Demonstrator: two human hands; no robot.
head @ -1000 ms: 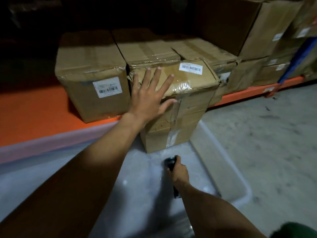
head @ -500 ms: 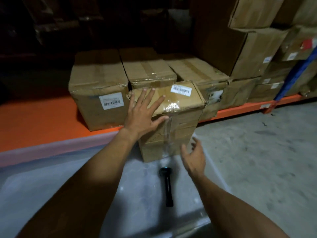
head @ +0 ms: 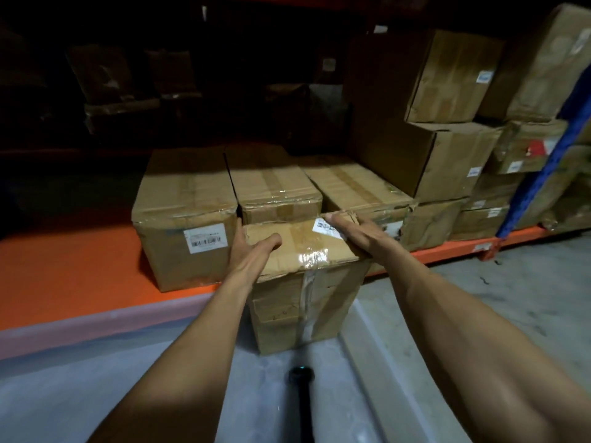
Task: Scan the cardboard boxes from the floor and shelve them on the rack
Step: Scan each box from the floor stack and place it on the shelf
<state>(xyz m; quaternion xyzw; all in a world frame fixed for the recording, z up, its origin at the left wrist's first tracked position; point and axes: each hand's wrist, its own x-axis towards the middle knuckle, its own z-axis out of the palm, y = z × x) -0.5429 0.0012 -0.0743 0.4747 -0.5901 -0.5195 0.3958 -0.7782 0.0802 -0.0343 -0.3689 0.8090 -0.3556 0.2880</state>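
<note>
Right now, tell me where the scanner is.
In the head view, the black scanner lies low at centre on the pale grey tray, between the two forearms, just in front of the taped box that both hands are on.

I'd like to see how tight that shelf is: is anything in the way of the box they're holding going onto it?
Yes. The held box has a shelved box directly behind it, with others alongside. The orange shelf lies bare to the left.

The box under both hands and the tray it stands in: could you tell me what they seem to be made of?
Box: brown corrugated cardboard, matte, with crumpled edges and glossy clear tape that catches the light. Tray: probably translucent plastic, smooth and faintly shiny, with a moulded rim.
</note>
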